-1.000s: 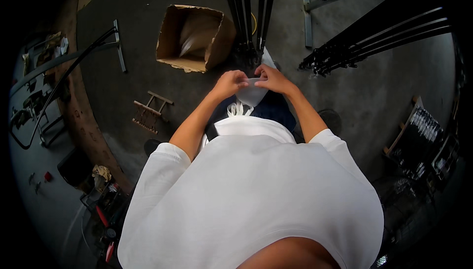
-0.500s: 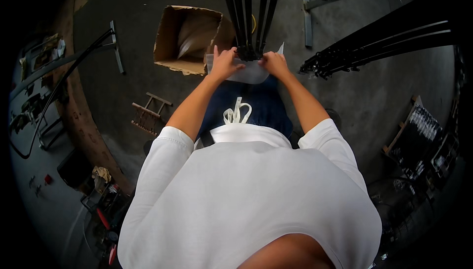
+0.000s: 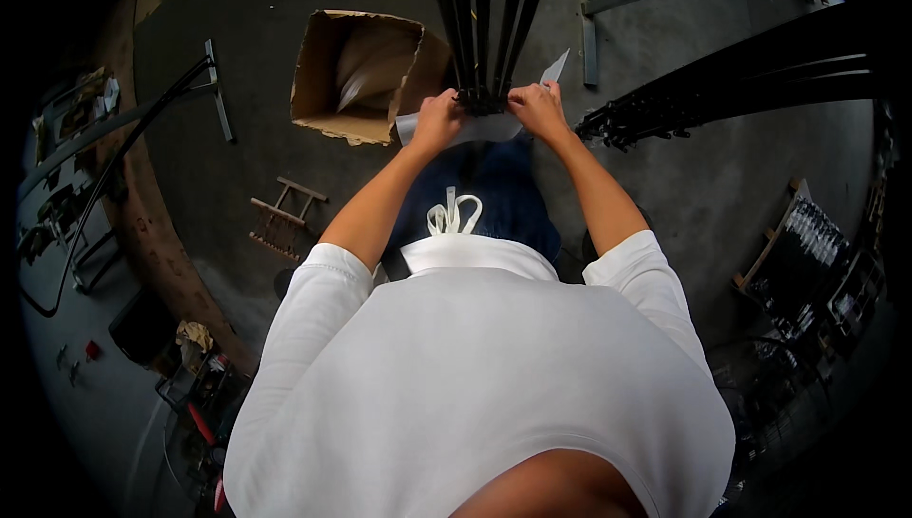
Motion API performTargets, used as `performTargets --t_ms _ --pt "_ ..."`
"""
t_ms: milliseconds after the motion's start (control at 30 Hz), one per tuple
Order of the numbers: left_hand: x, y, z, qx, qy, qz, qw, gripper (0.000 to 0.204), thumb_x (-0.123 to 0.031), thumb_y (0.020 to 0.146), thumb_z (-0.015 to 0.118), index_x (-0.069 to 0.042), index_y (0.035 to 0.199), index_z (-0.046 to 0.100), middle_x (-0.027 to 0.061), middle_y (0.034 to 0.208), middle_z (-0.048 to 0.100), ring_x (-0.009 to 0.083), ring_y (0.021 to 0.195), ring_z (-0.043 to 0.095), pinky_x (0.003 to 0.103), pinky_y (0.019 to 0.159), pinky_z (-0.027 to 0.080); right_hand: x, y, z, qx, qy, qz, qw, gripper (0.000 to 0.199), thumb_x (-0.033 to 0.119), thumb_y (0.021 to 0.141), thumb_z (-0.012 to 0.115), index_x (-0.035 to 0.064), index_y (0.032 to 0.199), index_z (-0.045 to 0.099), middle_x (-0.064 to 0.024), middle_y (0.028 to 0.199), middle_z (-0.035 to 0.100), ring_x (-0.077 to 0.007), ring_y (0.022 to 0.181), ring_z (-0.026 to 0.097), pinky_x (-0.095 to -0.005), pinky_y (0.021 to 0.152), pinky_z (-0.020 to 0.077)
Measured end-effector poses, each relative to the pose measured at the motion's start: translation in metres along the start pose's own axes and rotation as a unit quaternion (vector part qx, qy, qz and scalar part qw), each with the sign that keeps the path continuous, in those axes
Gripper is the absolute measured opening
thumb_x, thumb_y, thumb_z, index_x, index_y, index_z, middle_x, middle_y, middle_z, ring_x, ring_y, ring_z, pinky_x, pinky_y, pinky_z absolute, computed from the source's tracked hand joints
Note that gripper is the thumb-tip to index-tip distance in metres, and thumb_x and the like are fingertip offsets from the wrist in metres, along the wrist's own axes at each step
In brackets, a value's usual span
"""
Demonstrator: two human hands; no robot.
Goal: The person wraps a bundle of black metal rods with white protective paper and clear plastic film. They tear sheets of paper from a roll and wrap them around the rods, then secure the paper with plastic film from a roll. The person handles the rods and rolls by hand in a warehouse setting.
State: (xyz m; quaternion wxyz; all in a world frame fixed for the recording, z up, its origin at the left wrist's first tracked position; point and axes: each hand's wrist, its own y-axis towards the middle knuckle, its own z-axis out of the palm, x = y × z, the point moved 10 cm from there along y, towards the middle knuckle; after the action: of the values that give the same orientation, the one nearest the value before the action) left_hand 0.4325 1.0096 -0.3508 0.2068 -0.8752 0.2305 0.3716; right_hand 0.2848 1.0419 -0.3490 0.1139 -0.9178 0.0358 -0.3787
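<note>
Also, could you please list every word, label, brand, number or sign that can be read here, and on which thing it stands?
No text can be read in this picture.
White sheet at the hands (left, right): no print visible.
Cardboard box: no lettering visible on the sides that show.
Brown strip at left: small dark marks, too blurred to tell whether they are writing.

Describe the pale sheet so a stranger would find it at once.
Start at the big white shirt and follow the forearms up to the left grip and right grip. The pale sheet spans between them, by the lower ends of the middle black rods. Thin, whitish and curved, it stands apart from those straight rods and the brown cardboard box to its left.
</note>
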Motion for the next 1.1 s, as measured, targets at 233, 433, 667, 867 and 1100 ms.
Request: performTargets --t_ms 233,433,667,867,1100 --pt "-0.009 0.018 0.006 0.072 -0.052 0.038 0.995 0.029 0.001 0.066 0.055 -0.007 0.095 0.056 0.0149 0.089 0.059 0.0367 0.081 0.055 0.042 0.067 0.045 0.004 0.003 -0.004 -0.071 -0.047 -0.064 0.994 0.006 0.017 0.074 0.060 0.0118 0.075 0.064 -0.0021 0.072 0.062 -0.0195 0.078 0.056 -0.0481 0.094 0.0259" --pt "-0.049 0.027 -0.015 0.064 -0.068 0.105 0.990 0.027 0.002 0.065 0.055 -0.006 0.091 0.057 0.0143 0.086 0.058 0.0356 0.079 0.055 0.041 0.065 0.045 0.004 -0.001 -0.012 -0.127 -0.047 -0.088 0.987 0.005 0.013 0.072 0.062 0.0127 0.077 0.063 0.0005 0.074 0.062 -0.0162 0.077 0.056 -0.0485 0.095 0.0252" --pt "-0.041 0.024 -0.012 0.037 -0.020 0.110 0.993 0.021 -0.001 0.064 0.057 -0.007 0.085 0.058 0.0120 0.079 0.054 0.0329 0.081 0.052 0.042 0.066 0.041 0.000 0.002 -0.012 -0.122 -0.039 -0.097 0.987 0.005 0.017 0.074 0.061 0.0149 0.075 0.064 0.0018 0.075 0.063 -0.0155 0.078 0.057 -0.0494 0.096 0.0246" --pt "-0.043 0.018 -0.025 -0.011 0.066 0.135 0.989 0.016 -0.004 0.065 0.060 -0.006 0.081 0.057 0.0091 0.076 0.053 0.0288 0.079 0.051 0.038 0.069 0.037 -0.003 0.012 0.002 -0.012 0.010 -0.050 0.999 0.007 0.017 0.075 0.058 0.0139 0.075 0.063 -0.0001 0.072 0.061 -0.0173 0.079 0.056 -0.0499 0.098 0.0228" --pt "-0.056 0.002 -0.044 -0.054 0.133 0.120 0.982 0.014 -0.006 0.067 0.062 -0.007 0.080 0.059 0.0072 0.071 0.052 0.0256 0.076 0.051 0.037 0.076 0.035 0.020 -0.001 -0.026 -0.137 0.026 -0.115 0.984 0.001 0.013 0.070 0.061 0.0123 0.071 0.062 -0.0003 0.070 0.060 -0.0164 0.078 0.057 -0.0466 0.097 0.0250"
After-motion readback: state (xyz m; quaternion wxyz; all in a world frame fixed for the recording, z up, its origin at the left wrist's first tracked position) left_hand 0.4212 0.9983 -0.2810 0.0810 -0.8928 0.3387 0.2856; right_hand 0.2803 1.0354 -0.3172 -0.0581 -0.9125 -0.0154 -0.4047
